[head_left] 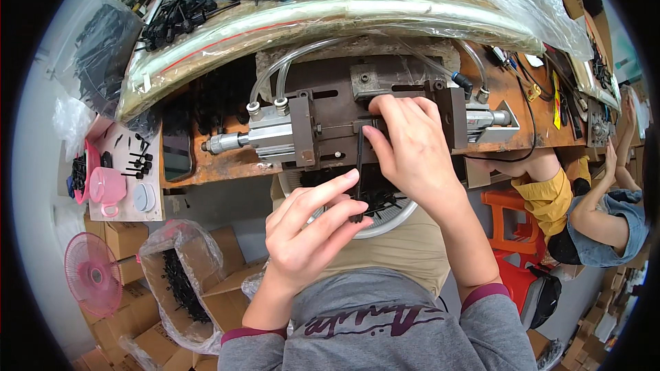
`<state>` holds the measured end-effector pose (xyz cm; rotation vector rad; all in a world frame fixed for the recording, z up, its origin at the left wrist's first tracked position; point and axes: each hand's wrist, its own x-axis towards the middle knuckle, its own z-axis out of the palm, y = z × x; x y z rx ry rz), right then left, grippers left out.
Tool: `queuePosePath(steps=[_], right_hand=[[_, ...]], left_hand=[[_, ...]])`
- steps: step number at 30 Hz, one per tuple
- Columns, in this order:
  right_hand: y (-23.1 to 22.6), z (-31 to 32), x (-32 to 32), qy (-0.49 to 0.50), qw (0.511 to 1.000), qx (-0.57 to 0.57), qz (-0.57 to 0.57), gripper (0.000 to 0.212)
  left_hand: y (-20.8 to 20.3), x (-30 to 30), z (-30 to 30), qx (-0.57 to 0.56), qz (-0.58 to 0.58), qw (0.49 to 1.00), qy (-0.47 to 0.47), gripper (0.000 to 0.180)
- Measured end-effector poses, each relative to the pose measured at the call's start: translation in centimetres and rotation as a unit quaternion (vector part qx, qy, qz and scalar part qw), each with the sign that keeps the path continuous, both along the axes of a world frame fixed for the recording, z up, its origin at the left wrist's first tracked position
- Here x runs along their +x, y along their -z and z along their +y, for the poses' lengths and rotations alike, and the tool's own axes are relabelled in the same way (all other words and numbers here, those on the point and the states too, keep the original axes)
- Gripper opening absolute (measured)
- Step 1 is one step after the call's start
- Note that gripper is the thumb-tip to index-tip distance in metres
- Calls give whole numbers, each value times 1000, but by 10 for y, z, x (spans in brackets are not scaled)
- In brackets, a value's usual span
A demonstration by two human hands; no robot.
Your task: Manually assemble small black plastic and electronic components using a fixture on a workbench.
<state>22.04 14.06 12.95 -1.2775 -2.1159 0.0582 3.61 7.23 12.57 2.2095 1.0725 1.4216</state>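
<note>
Me holding blk rod (359,158) at dk metal fixture (338,118), tabletop (230,171) edge.
My L hand (302,227) is gripping the rod's knobbed lower end; upper end is sitting mid-fixture, betw. two silver cylinders (272,136). My R hand (416,154) is curling, thumb by rod top; can't tell if pinching. Wht round container (397,218) is sitting below.

Room above fixture (331,104), between cylinders (271,136); hoses (282,81) behind

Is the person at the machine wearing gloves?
No, bare skin shows on both the left hand and the right hand.
</note>
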Motion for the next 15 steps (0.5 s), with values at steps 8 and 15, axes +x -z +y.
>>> queuePosePath(steps=[8, 15], right_hand=[[-7, 12, 9, -18, 987, 149, 48, 27], [-28, -3, 20, 53, 949, 74, 301, 25]], left_hand=[[5, 7, 4, -29, 20, 999, -21, 34], [21, 36, 23, 21, 163, 985, -53, 27]])
